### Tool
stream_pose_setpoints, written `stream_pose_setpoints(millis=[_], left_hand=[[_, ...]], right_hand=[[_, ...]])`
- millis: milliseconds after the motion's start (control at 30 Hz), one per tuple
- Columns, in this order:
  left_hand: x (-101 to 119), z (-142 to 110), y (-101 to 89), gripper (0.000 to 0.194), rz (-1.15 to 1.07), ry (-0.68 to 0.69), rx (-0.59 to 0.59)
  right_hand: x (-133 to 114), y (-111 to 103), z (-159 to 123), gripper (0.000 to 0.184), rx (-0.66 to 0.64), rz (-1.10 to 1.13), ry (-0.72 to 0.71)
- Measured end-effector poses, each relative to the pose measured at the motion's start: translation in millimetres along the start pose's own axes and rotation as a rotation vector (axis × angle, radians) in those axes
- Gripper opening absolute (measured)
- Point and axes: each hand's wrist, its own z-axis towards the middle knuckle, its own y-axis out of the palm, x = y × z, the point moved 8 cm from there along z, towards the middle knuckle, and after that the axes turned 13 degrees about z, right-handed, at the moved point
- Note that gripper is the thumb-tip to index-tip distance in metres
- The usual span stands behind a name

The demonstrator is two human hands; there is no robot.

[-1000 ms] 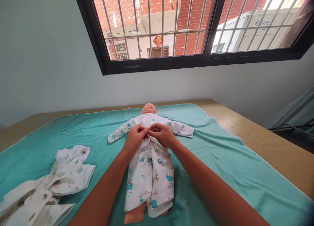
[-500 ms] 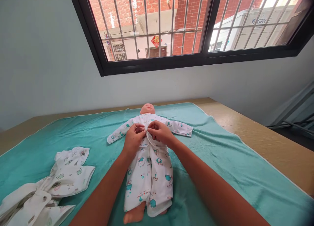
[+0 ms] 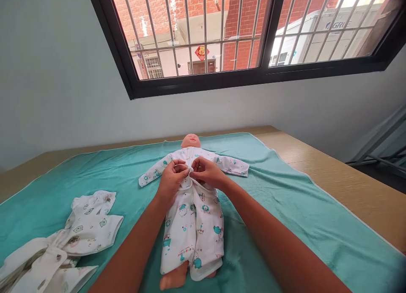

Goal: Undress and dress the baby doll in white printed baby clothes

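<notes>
A baby doll point(image 3: 190, 140) lies on its back with its head at the far side, dressed in a white jacket point(image 3: 233, 164) and trousers point(image 3: 182, 233) printed with small teal and red figures. Its sleeves spread out to both sides, and one bare foot shows below the trouser leg. My left hand point(image 3: 173, 176) pinches the jacket front at the middle of the doll's body. Facing it, my right hand point(image 3: 207, 171) pinches the same front edge, fingertips almost meeting the left ones. A small pale spot, perhaps a button, shows between the fingertips.
Beneath the doll a teal cloth point(image 3: 269, 225) covers much of a wooden table point(image 3: 345, 187). Another set of white printed baby clothes point(image 3: 85, 233) lies rumpled at the left. Behind the table is a wall with a barred, black-framed window point(image 3: 203, 84).
My right fingers have shifted slightly at the jacket front, and the small pale spot between the fingertips shows more clearly. The doll and the other clothes stay where they were.
</notes>
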Motion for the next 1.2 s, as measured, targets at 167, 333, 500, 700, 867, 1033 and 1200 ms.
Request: stream_pose_setpoints(millis=[167, 333, 500, 700, 867, 1033, 1200], left_hand=[[-0.8, -0.3, -2.0, 0.040, 0.044, -0.028, 0.034], [-2.7, 0.9, -1.4, 0.036, 0.058, -0.018, 0.057], [-2.2, 0.8, -1.1, 0.038, 0.044, 0.008, 0.043], [-3.4, 3.0, -4.1, 0.038, 0.035, -0.002, 0.043], [-4.1, 4.6, -10.5, 0.029, 0.166, 0.003, 0.153], [-2.8, 2.9, -16.1, 0.029, 0.244, -0.035, 0.206], [-2.2, -0.1, -12.6, 0.034, 0.145, -0.108, 0.116]], right_hand=[[1.2, -0.1, 1.5, 0.023, 0.020, -0.061, -0.077], [-4.0, 2.0, -3.1, 0.025, -0.039, -0.012, 0.003], [-3.1, -2.5, -2.6, 0.032, -0.017, -0.050, 0.057], [-2.9, -4.0, 0.3, 0.031, 0.044, -0.098, -0.047], [-28.1, 1.7, -9.0, 0.011, 0.161, -0.398, -0.323], [-36.7, 5.5, -13.1, 0.004, 0.213, -0.607, -0.467], [-29.4, -0.9, -9.3, 0.005, 0.202, -0.617, -0.480]])
